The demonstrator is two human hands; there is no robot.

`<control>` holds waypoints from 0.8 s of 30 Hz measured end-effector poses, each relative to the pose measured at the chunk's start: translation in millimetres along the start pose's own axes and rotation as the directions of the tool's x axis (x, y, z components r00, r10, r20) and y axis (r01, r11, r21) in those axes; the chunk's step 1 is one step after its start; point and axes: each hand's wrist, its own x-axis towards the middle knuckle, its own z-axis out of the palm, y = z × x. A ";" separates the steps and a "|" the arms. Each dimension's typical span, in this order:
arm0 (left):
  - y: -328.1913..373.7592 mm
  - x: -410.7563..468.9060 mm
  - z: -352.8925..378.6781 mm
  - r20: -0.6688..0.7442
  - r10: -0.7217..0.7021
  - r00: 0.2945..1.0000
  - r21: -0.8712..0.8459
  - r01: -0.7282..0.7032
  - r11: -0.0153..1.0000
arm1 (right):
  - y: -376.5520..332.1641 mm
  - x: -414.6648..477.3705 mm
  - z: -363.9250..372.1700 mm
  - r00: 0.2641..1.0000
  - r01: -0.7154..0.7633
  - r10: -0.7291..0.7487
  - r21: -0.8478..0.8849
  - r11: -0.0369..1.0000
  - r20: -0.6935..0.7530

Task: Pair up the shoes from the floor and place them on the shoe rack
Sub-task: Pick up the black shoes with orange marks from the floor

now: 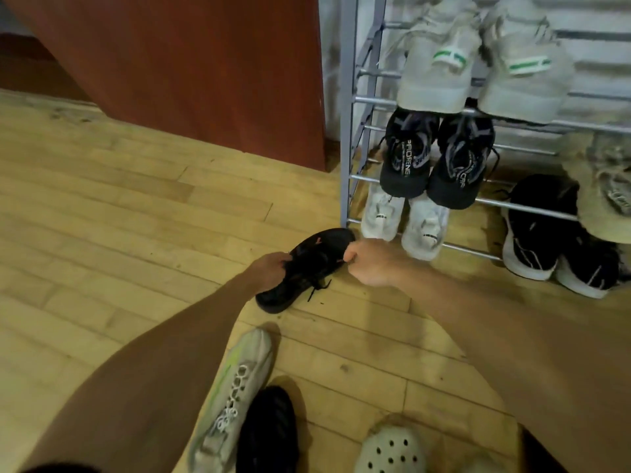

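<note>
While both your arms reach forward and down, bare to the wrist, your left hand (269, 271) grips the black shoe (300, 268) at its heel end, fingers curled over the collar, and your right hand (367, 264) is closed on the same shoe near its toe, knuckles facing the rack (348, 131). The hands are apart, one at each end of the shoe, which lies on the wood floor (119, 216) just beside the rack's near left leg, its toe almost at that leg, a loose lace trailing from its middle.

On the rack you have four pairs that I can count: two pale high-tops (440, 63) with green tabs on the upper bar, two dark trainers (409, 155) below them, two white shoes (382, 213) on the lowest bar nearest the leg, and two black-and-white trainers (532, 230) farther right along that bar. One beige shoe (607, 186) sits at the rack's right edge, partly cut off, so I cannot tell whether it has a partner.

Well away from the rack, toward you, three more lie on the floor: one grey trainer (235, 401) with a lime stripe, one black shoe (266, 431) touching its side, and one pale clog (389, 452) with holes, to their right
</note>
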 end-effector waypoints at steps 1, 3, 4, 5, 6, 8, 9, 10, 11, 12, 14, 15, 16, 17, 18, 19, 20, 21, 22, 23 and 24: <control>-10.9 4.8 6.4 0.006 0.008 1.000 -0.036 -0.008 0.999 | 4.8 6.0 5.9 1.000 -0.005 0.005 0.010 1.000 0.011; -26.8 12.1 17.1 -0.027 0.005 1.000 -0.090 -0.007 0.996 | 15.0 17.2 14.3 1.000 -0.017 0.017 0.033 0.999 0.023; -32.8 16.4 22.3 -0.053 -0.032 0.998 -0.116 0.025 0.993 | 20.5 21.3 17.4 0.999 -0.031 0.029 0.060 0.998 0.025; -37.6 20.4 27.1 -0.070 -0.104 0.992 -0.149 0.093 0.984 | 26.1 24.7 20.2 0.999 -0.044 0.043 0.091 0.995 0.021; -41.7 24.7 31.4 -0.082 -0.200 0.976 -0.180 0.183 0.966 | 31.6 26.8 22.1 0.998 -0.057 0.056 0.116 0.992 0.018; -49.7 32.9 37.4 -0.134 -0.359 0.924 -0.169 0.335 0.927 | 41.5 27.9 24.4 0.997 -0.083 0.080 0.147 0.986 0.023; -51.2 34.8 38.9 -0.141 -0.394 0.908 -0.162 0.372 0.914 | 46.2 27.5 24.7 0.996 -0.092 0.088 0.157 0.983 0.031; -51.4 36.0 40.9 -0.110 -0.401 0.909 -0.153 0.383 0.911 | 49.5 26.4 24.1 0.995 -0.098 0.093 0.170 0.981 0.040; -51.7 36.3 43.8 -0.060 -0.386 0.920 -0.139 0.376 0.916 | 51.9 25.4 23.4 0.994 -0.105 0.098 0.184 0.977 0.047; -50.1 34.4 47.8 -0.011 -0.371 0.929 -0.125 0.367 0.922 | 53.1 24.2 21.8 0.993 -0.114 0.106 0.197 0.974 0.054; -48.1 31.2 57.9 0.032 -0.351 0.936 -0.115 0.352 0.929 | 51.7 22.1 18.3 0.990 -0.134 0.124 0.202 0.970 0.062; -47.1 29.5 63.6 0.039 -0.341 0.939 -0.118 0.343 0.932 | 49.1 21.1 16.0 0.990 -0.136 0.125 0.188 0.973 0.067; -45.8 28.2 68.8 0.056 -0.327 0.943 -0.125 0.331 0.935 | 46.2 20.2 13.1 0.990 -0.130 0.120 0.165 0.978 0.070; -42.4 25.3 73.8 0.087 -0.318 0.944 -0.140 0.328 0.934 | 43.4 19.4 9.9 0.991 -0.119 0.109 0.141 0.983 0.072; -38.5 21.4 78.3 0.124 -0.311 0.942 -0.173 0.329 0.928 | 40.8 17.4 6.5 0.992 -0.103 0.094 0.114 0.988 0.079; -33.9 17.0 82.5 0.161 -0.308 0.938 -0.230 0.339 0.912 | 39.2 15.3 2.3 0.993 -0.082 0.075 0.075 0.994 0.092; -27.7 11.4 85.4 0.189 -0.307 0.933 -0.306 0.353 0.884 | 38.3 11.0 -3.6 0.992 -0.060 0.057 0.025 0.998 0.113; -21.9 5.0 86.9 0.199 -0.306 0.931 -0.391 0.361 0.847 | 38.5 5.1 -10.5 0.989 -0.043 0.047 -0.031 0.999 0.139; -15.6 -1.0 86.8 0.195 -0.299 0.934 -0.479 0.357 0.802 | 39.3 -2.8 -18.8 0.986 -0.030 0.044 -0.089 0.996 0.162; -8.5 -7.6 84.9 0.184 -0.291 0.939 -0.561 0.344 0.753 | 41.3 -11.5 -27.7 0.983 -0.027 0.051 -0.136 0.990 0.176; -0.5 -14.3 81.6 0.178 -0.275 0.945 -0.637 0.324 0.699 | 43.6 -22.1 -37.4 0.982 -0.031 0.062 -0.170 0.985 0.179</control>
